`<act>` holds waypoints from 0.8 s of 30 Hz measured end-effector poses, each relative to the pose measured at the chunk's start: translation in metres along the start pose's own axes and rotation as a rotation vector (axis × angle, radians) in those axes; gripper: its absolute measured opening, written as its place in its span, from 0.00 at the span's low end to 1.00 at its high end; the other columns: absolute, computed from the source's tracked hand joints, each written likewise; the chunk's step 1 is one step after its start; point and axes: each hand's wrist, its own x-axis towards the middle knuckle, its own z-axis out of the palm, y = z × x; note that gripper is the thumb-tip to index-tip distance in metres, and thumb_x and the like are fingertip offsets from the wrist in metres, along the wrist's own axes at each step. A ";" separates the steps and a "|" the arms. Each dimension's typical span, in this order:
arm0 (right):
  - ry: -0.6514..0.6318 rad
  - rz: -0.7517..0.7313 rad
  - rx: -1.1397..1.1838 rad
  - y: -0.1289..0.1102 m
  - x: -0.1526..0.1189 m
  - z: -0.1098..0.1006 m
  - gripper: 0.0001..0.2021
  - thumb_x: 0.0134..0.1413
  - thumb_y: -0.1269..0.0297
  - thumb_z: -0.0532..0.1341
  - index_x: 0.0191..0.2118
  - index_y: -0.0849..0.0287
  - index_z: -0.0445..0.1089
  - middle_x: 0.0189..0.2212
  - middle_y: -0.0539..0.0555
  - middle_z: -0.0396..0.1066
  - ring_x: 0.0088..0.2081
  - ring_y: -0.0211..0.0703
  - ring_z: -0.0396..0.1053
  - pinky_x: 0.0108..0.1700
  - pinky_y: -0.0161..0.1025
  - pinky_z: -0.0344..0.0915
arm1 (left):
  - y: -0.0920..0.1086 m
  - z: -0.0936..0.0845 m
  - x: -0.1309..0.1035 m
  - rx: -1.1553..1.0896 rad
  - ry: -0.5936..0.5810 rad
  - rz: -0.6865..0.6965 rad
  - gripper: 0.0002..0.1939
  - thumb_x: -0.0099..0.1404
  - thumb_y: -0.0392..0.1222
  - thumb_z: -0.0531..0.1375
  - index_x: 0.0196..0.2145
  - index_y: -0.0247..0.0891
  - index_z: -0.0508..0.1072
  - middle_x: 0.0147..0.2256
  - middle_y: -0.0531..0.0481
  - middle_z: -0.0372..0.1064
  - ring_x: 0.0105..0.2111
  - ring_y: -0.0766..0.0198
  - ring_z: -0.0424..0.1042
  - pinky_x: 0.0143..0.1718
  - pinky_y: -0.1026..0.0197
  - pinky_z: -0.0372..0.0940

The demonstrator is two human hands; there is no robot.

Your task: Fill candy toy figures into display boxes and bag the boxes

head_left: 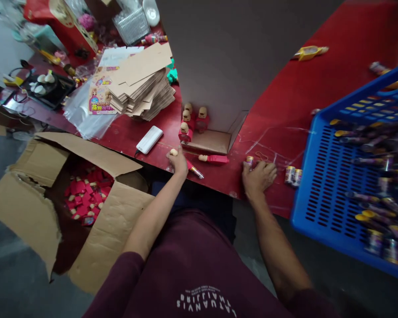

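My left hand (179, 162) is closed around a red toy with a beige head, and a clear tube (196, 172) sticks out on its right side. My right hand (259, 176) rests on the red table, its fingers bent beside a small labelled tube (250, 160); whether it grips the tube is unclear. Between the hands lies another red toy (218, 159) with a beige head. Several similar toys (185, 131) stand together at the left of an upright cardboard piece (212, 141). Two small tubes (293, 176) stand right of my right hand.
A blue basket (300, 194) of tubes stands at the right. An open carton (109, 229) holding red toys is at the lower left. Flat cardboard pieces (146, 84) are stacked behind a white power bank (149, 139). A yellow toy (310, 53) lies at the back right.
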 end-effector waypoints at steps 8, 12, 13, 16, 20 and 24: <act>-0.068 -0.046 0.434 0.015 -0.020 0.010 0.21 0.52 0.48 0.58 0.38 0.65 0.67 0.35 0.63 0.70 0.38 0.53 0.67 0.45 0.55 0.65 | -0.020 -0.010 -0.047 0.667 -0.687 0.843 0.17 0.60 0.41 0.61 0.47 0.40 0.69 0.53 0.38 0.66 0.60 0.50 0.60 0.65 0.46 0.45; -0.158 -0.124 0.651 0.019 -0.032 -0.003 0.25 0.54 0.49 0.59 0.50 0.65 0.66 0.42 0.63 0.73 0.41 0.48 0.71 0.45 0.49 0.68 | -0.028 0.011 -0.057 1.068 -1.055 0.924 0.16 0.59 0.34 0.59 0.47 0.36 0.70 0.51 0.33 0.67 0.56 0.42 0.63 0.62 0.38 0.45; -0.175 -0.156 0.661 0.020 -0.033 -0.010 0.25 0.55 0.49 0.59 0.51 0.64 0.66 0.44 0.63 0.73 0.42 0.48 0.72 0.46 0.48 0.69 | -0.026 0.016 -0.059 1.126 -1.081 0.942 0.15 0.60 0.32 0.57 0.46 0.34 0.70 0.51 0.32 0.67 0.56 0.41 0.63 0.61 0.38 0.48; -0.236 -0.225 0.643 0.024 -0.034 -0.037 0.21 0.56 0.50 0.60 0.49 0.62 0.69 0.44 0.62 0.74 0.44 0.49 0.73 0.46 0.48 0.70 | -0.007 0.018 -0.068 1.180 -1.229 0.965 0.14 0.60 0.33 0.56 0.45 0.35 0.70 0.52 0.32 0.65 0.53 0.42 0.65 0.54 0.45 0.59; -0.312 -0.386 0.584 0.019 -0.036 -0.073 0.19 0.55 0.53 0.63 0.48 0.60 0.68 0.41 0.59 0.75 0.39 0.48 0.75 0.40 0.45 0.73 | 0.036 -0.004 -0.083 1.076 -1.426 0.853 0.16 0.61 0.44 0.59 0.47 0.43 0.69 0.48 0.41 0.70 0.45 0.47 0.72 0.46 0.51 0.65; -0.374 -0.663 0.526 0.001 -0.042 -0.092 0.12 0.58 0.55 0.62 0.43 0.58 0.69 0.35 0.56 0.75 0.33 0.44 0.74 0.35 0.40 0.72 | 0.071 -0.030 -0.094 1.010 -1.490 0.729 0.15 0.59 0.47 0.62 0.44 0.45 0.71 0.39 0.46 0.73 0.39 0.51 0.74 0.43 0.54 0.65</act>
